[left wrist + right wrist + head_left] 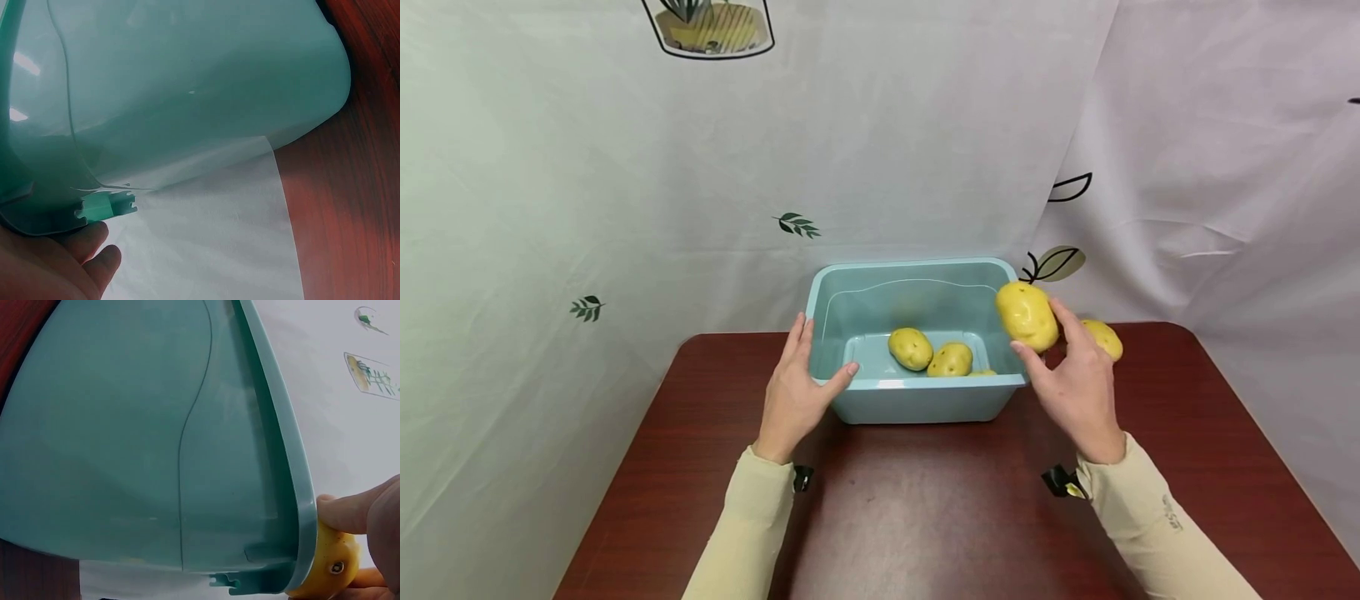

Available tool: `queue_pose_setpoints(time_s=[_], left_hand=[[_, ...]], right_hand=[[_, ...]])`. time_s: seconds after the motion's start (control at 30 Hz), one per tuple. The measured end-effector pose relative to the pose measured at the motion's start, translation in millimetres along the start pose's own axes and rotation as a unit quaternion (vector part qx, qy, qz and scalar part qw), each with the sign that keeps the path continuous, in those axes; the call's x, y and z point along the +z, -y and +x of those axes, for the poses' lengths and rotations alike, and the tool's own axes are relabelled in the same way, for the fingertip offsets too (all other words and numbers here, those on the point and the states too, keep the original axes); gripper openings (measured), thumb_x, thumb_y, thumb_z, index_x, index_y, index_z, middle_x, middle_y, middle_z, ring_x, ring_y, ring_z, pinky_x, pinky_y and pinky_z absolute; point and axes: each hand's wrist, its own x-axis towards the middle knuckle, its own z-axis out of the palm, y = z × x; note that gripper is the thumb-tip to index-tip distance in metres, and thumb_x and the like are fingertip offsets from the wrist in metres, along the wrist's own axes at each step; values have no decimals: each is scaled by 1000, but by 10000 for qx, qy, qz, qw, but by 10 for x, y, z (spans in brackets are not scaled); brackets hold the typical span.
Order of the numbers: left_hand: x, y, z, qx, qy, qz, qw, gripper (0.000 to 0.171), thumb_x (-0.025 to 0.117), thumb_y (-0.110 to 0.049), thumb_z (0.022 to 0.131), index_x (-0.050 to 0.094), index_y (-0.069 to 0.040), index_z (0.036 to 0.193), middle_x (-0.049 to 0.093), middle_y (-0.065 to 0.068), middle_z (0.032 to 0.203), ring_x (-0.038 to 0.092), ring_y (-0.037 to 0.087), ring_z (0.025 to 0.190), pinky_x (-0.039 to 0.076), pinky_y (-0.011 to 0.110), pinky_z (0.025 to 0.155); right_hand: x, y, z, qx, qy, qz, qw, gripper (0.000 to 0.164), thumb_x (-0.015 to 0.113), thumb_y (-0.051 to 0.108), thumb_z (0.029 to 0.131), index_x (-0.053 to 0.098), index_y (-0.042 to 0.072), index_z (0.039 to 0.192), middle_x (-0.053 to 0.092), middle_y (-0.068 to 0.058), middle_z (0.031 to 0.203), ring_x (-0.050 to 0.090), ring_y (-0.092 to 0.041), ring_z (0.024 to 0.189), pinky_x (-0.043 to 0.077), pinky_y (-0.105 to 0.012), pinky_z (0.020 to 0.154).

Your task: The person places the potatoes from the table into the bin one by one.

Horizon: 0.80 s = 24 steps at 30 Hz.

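Observation:
A light blue plastic bin (917,404) stands near the table's back edge. At its front left corner my left hand (790,400) rests on the rim, fingers fairly straight along the outside and thumb over the front edge. My right hand (1078,392) grips a yellow potato (1027,316) between thumb and fingers, above the bin's right rim. Inside the bin lie one potato (911,348), a second potato (951,360) beside it, and a third potato (983,372) mostly hidden by the front wall. In the right wrist view the held potato (334,562) is partly behind the rim.
Another potato (1105,339) lies on the table behind my right hand, partly covered by it. The dark red-brown table (917,517) extends toward me. A pale printed cloth (887,150) hangs right behind the bin and along both sides.

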Motion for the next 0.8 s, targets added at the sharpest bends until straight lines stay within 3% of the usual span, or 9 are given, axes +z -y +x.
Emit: queue_pose_setpoints(time_s=[0.13, 0.23, 0.33, 0.43, 0.6, 0.8], left_hand=[[0, -5, 5, 15, -12, 10, 10000, 96, 68, -62, 87, 32, -7, 158, 22, 6, 166, 37, 28, 145, 41, 57, 104], [-1, -7, 8, 27, -30, 6, 10000, 96, 68, -61, 87, 33, -6, 157, 23, 7, 166, 37, 29, 144, 42, 57, 104], [-4, -12, 6, 45, -36, -12, 10000, 95, 68, -61, 88, 33, -6, 157, 23, 8, 166, 38, 30, 144, 42, 58, 103], [-7, -15, 2, 14, -14, -30, 10000, 96, 68, -61, 88, 32, -6, 158, 22, 6, 166, 37, 29, 144, 41, 58, 104], [-4, -11, -1, -41, 16, -33, 10000, 96, 68, -62, 87, 32, -7, 158, 20, 2, 166, 36, 27, 145, 41, 57, 105], [-2, -6, -3, -30, 5, -28, 10000, 96, 68, -62, 87, 32, -7, 158, 22, 4, 166, 37, 28, 145, 42, 57, 104]], right_hand=[[22, 9, -4, -65, 37, -92, 9999, 74, 88, 13, 78, 54, -4, 141, 62, -20, 96, 53, -28, 73, 38, -35, 66], [41, 16, -9, -62, 62, -85, 9999, 74, 88, 14, 78, 54, -4, 141, 64, -21, 102, 52, -27, 73, 38, -35, 66], [63, 27, -13, -36, 99, -48, 9999, 74, 88, 14, 78, 54, -4, 141, 65, -23, 119, 54, -29, 77, 40, -38, 68], [83, 41, -13, -14, 129, 24, 9999, 75, 88, 15, 77, 54, -4, 141, 60, -23, 135, 60, -34, 89, 46, -42, 75], [114, 64, -11, 21, 217, 123, 9997, 76, 89, 16, 77, 54, -4, 141, 57, -23, 139, 58, -40, 122, 47, -55, 97], [147, 75, -22, 34, 315, 88, 9995, 74, 88, 18, 79, 54, -4, 141, 57, -23, 140, 55, -41, 126, 44, -57, 101]])
